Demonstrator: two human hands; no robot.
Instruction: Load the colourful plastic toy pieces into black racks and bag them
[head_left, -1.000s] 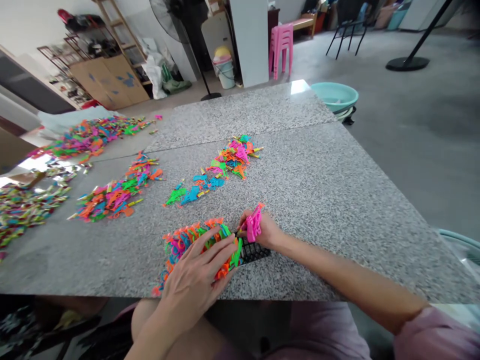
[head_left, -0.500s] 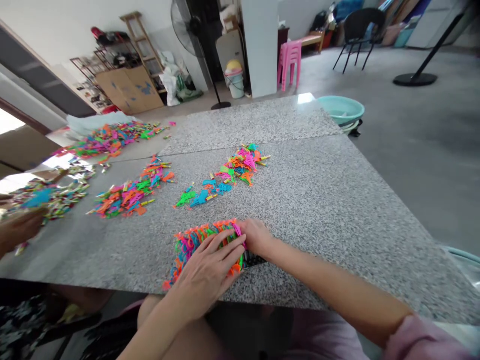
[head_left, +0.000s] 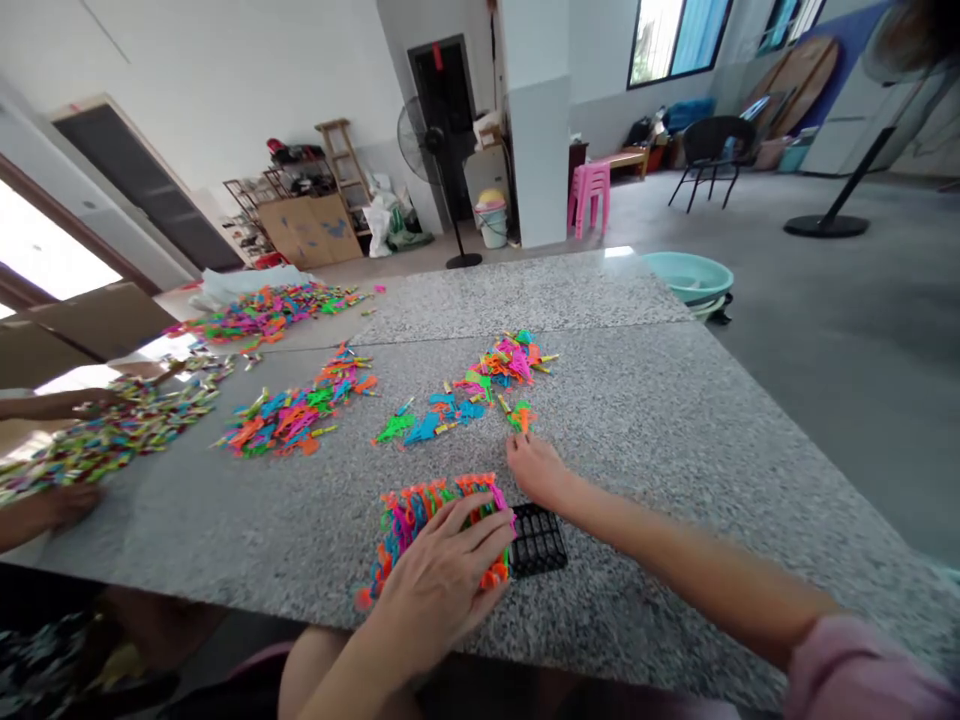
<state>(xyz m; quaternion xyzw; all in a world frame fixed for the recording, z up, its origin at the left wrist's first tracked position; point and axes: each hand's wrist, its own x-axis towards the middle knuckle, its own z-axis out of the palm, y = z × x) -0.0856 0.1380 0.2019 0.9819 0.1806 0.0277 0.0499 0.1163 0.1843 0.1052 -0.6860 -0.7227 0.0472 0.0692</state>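
Nearest, the left hand [head_left: 442,570] lies flat, fingers outstretched, over the coloured pieces [head_left: 427,495] packed side by side in one black tray [head_left: 538,545] on the bench [head_left: 660,450]; they overlap too much to count, and the tray's right end shows bare black cells. Just beyond, the right hand [head_left: 536,468] pinches one orange-and-green piece [head_left: 524,416] by its near end. Past it lie two loose heaps of mixed pieces, a middle one [head_left: 476,383] and a left one [head_left: 289,412]. At far left, a co-worker's two hands [head_left: 71,503] are at one yellowish heap [head_left: 142,425]. Farther stand one more coloured heap [head_left: 274,312], one turquoise basin [head_left: 686,270], one pink stool stack [head_left: 590,195] and one black chair [head_left: 718,145]. Any print is too small to read.
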